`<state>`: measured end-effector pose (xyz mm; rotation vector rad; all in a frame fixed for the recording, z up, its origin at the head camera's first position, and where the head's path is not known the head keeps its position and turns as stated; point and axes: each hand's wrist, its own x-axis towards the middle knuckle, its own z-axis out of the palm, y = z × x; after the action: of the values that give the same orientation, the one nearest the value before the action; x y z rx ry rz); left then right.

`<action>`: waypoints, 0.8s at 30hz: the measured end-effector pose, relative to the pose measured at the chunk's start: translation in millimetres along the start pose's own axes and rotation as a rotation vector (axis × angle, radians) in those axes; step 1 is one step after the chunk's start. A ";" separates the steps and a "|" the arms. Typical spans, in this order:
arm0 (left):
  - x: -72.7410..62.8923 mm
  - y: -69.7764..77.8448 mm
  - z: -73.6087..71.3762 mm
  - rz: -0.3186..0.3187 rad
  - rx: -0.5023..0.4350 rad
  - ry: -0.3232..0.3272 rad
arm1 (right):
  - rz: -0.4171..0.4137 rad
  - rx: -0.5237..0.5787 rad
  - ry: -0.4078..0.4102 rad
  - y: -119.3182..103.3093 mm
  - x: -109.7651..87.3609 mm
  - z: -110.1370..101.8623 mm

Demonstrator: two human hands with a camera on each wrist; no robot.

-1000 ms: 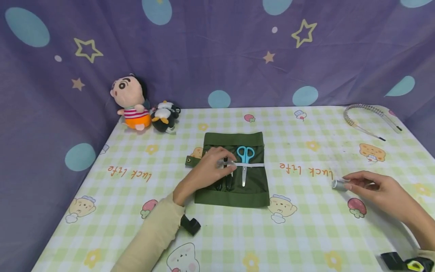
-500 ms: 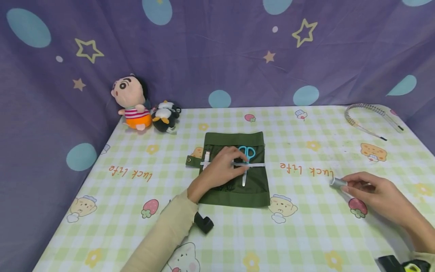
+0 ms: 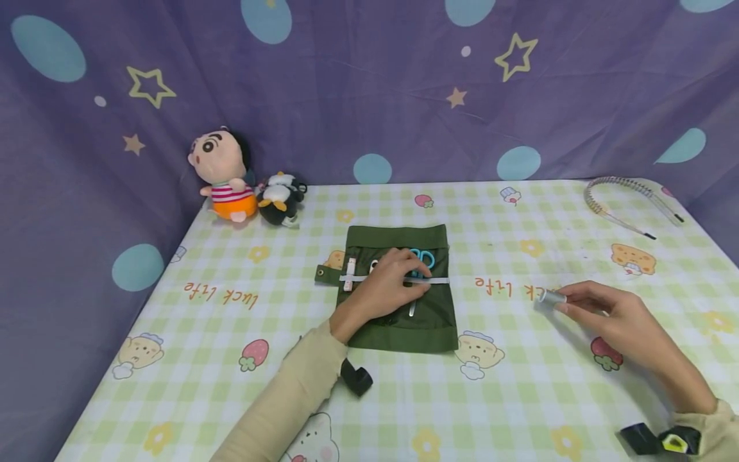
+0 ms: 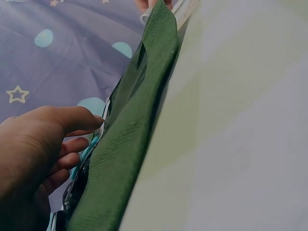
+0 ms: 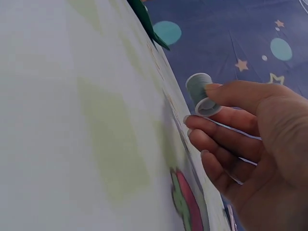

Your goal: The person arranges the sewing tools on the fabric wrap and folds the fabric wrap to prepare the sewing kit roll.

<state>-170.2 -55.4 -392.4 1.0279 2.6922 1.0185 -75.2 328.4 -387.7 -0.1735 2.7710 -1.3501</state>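
Observation:
My right hand (image 3: 612,317) pinches a spool of grey thread (image 3: 552,297) between thumb and fingers, raised a little off the tabletop. In the right wrist view the spool (image 5: 199,94) shows white end rims. My left hand (image 3: 395,282) lies over a dark green fabric roll pouch (image 3: 398,340), spread flat. Its thumb and finger pinch the white elastic band (image 3: 440,280) beside blue-handled scissors (image 3: 426,258), which the hand partly covers. A small pale item (image 3: 349,273) sits under the band at the left. Other tools under the hand are mostly hidden.
A plush doll (image 3: 226,173) and a black-and-white plush penguin (image 3: 281,197) sit at the back left of the table. At the back right lies a headband (image 3: 620,186). The pouch's snap strap (image 3: 327,274) sticks out leftward on the checked tablecloth (image 3: 502,410).
My left hand has moved rightward along the elastic band to the scissors, uncovering the pale item at the left. My right hand has brought the spool leftward and slightly farther up the table.

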 end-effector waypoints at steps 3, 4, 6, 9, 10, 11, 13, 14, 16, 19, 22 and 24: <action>0.9 -0.5 1.1 0.010 0.013 0.012 | -0.073 -0.060 0.040 -4.4 8.6 6.3; 1.1 -0.5 1.2 0.012 0.017 0.017 | -0.098 -0.078 0.054 -6.0 11.5 8.8; 1.5 -0.7 1.5 0.013 0.023 0.024 | -0.123 -0.077 0.057 -9.7 17.1 14.2; 1.5 -0.8 1.6 0.005 0.029 0.026 | -0.147 -0.064 0.054 -15.7 24.9 22.1; 1.6 -1.0 1.7 0.002 0.029 0.025 | -0.155 -0.053 0.050 -17.5 27.2 24.5; 1.8 -1.2 1.8 -0.001 0.029 0.024 | -0.159 -0.041 0.045 -19.3 29.7 26.8; 2.0 -1.4 1.9 -0.003 0.029 0.021 | -0.166 -0.014 0.039 -22.7 34.4 30.9; 2.1 -1.7 2.0 -0.002 0.031 0.021 | -0.169 -0.001 0.035 -24.1 36.8 32.9; 2.7 -2.2 2.3 0.004 0.036 0.020 | -0.180 0.016 0.033 -26.8 41.8 36.7; 3.0 -2.7 2.9 0.023 0.057 0.023 | -0.199 0.037 0.031 -30.3 49.3 42.5; 3.5 -2.4 3.0 0.039 0.073 0.027 | -0.213 0.062 0.025 -34.2 56.1 48.2; 3.9 -1.8 2.8 0.042 0.082 0.030 | -0.219 0.073 0.023 -36.5 60.2 51.9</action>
<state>-173.3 -52.4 -395.2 1.0960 2.7686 0.9447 -127.1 258.0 -390.9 -0.4733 2.7837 -1.5056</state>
